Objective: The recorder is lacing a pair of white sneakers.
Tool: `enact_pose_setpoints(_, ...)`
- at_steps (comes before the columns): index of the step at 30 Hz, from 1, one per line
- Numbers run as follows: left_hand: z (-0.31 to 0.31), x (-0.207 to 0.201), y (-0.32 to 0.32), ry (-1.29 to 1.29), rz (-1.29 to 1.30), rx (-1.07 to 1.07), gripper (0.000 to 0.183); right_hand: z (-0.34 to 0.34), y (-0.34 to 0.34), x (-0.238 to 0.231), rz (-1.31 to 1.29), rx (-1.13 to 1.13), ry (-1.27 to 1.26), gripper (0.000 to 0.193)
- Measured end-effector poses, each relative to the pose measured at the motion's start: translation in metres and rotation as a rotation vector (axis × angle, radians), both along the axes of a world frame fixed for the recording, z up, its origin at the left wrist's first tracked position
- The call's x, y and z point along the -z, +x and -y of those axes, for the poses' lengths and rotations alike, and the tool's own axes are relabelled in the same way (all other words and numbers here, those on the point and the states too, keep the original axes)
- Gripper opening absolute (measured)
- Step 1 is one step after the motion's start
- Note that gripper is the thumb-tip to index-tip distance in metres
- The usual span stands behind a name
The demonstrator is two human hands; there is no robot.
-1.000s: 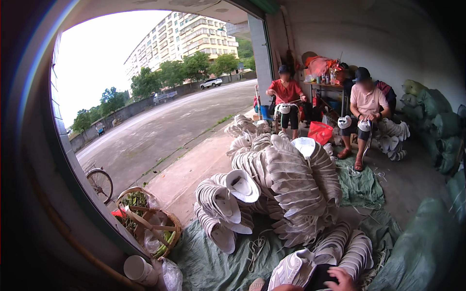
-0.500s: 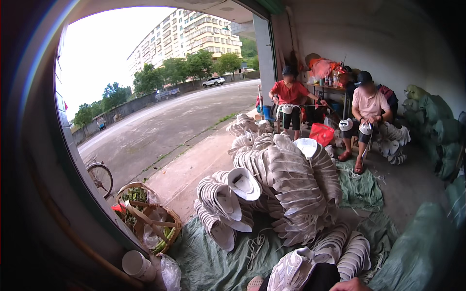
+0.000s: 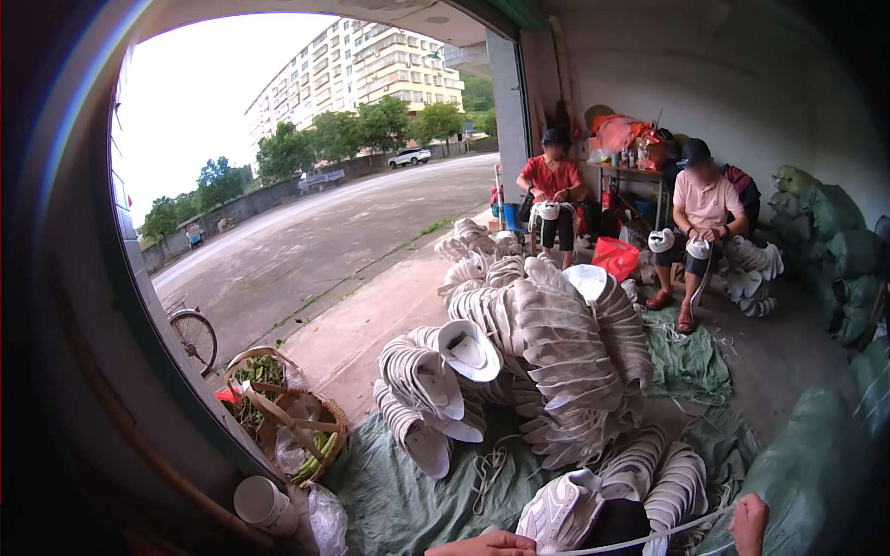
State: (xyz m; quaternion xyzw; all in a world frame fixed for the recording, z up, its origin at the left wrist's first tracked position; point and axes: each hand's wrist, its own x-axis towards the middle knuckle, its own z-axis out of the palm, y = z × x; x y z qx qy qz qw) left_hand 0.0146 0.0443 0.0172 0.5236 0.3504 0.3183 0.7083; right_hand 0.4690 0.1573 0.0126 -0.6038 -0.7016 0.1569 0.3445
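At the lower edge, a white shoe upper (image 3: 559, 511) rests on my dark-trousered knee. A pale shoelace (image 3: 660, 536) runs in a shallow curve across my lap. My right hand (image 3: 749, 524) is raised at its right end, fingers closed around it. My left hand (image 3: 482, 544), partly cut off by the lower edge, lies beside the shoe upper with its fingertips together at the lace's other end. Beside my knee lie nested stacks of white shoe uppers (image 3: 677, 486). A larger heap of stacked uppers (image 3: 565, 343) rises in front of me.
Green sheeting (image 3: 399, 505) covers the floor under the stacks. A wicker basket (image 3: 329, 417) with greens and a white bucket (image 3: 264, 505) stand at the left. Two co-workers sit ahead, one in a red shirt (image 3: 554, 174), one in pink (image 3: 709, 199). Green sacks (image 3: 807, 463) lie right.
My left hand has come into view beside the shoe upper. My right hand has risen and moved right, with the lace drawn out. The red-shirted co-worker's hands have come together.
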Motion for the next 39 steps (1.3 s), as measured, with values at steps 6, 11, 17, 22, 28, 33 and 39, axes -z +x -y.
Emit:
enact_pose_setpoints(6, -0.005, -0.003, -0.066, 0.000, 0.006, -0.291, 0.026, -0.041, 0.092, 0.117, -0.190, 0.324, -0.112, 0.009)
enact_pose_setpoints(11, 0.000, -0.010, -0.105, -0.010, -0.016, -0.451, 0.024, -0.033, 0.148, 0.171, 0.245, 0.577, -0.006, 0.023)
enact_pose_setpoints(17, -0.024, 0.016, -0.031, 0.420, -0.712, -0.243, 0.019, -0.028, 0.005, 0.097, -0.063, 0.048, -0.319, 0.024)
enact_pose_setpoints(22, -0.044, 0.002, 0.075, 0.738, -0.514, -0.232, 0.020, 0.014, -0.175, 0.022, -0.836, -0.654, -0.364, 0.018)
enact_pose_setpoints(28, -0.046, 0.003, 0.066, 0.725, -0.626, -0.099, 0.017, 0.022, -0.175, -0.007, -0.454, -0.795, -0.772, 0.016)
enact_pose_setpoints(33, -0.044, 0.035, 0.055, 0.623, -0.571, -0.203, 0.021, 0.009, -0.133, -0.003, -0.091, -0.689, -0.490, 0.017)
enact_pose_setpoints(39, -0.041, 0.043, 0.050, 0.572, -0.720, -0.242, 0.024, 0.017, -0.128, 0.010, 0.814, -0.396, 0.091, 0.020)
